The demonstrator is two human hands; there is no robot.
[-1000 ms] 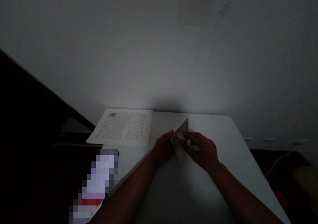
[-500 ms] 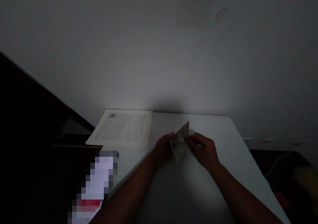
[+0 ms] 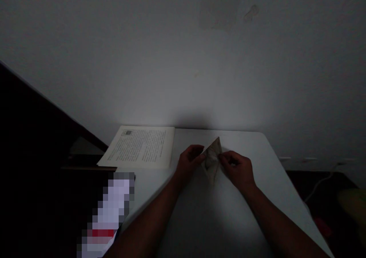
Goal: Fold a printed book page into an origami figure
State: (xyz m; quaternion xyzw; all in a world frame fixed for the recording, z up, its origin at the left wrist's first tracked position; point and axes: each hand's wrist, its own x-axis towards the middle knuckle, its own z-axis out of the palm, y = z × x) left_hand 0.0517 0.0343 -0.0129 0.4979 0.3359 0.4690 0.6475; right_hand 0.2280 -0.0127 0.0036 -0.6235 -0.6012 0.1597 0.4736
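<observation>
A folded piece of paper (image 3: 212, 161), creased into a pointed, diamond-like shape and partly spread in the middle, is held above the white table (image 3: 234, 216). My left hand (image 3: 188, 162) pinches its left edge, thumb toward me and fingers behind. On the opposite edge, my right hand (image 3: 237, 168) grips the paper between thumb and forefinger, with the other fingers curled. The far point of the paper tilts up to the right, while its near point hangs down between my wrists. Dim light hides the finer creases.
A printed booklet (image 3: 140, 147) lies at the table's back left corner. Nearer me on the left is a pixelated bright screen-like object (image 3: 108, 208). The wall (image 3: 183, 60) rises behind the table. A pale cable (image 3: 320, 181) runs at the right.
The folded paper has shifted slightly right and its middle has spread wider. My left thumb has come round onto its near face, and my right hand has moved a little right.
</observation>
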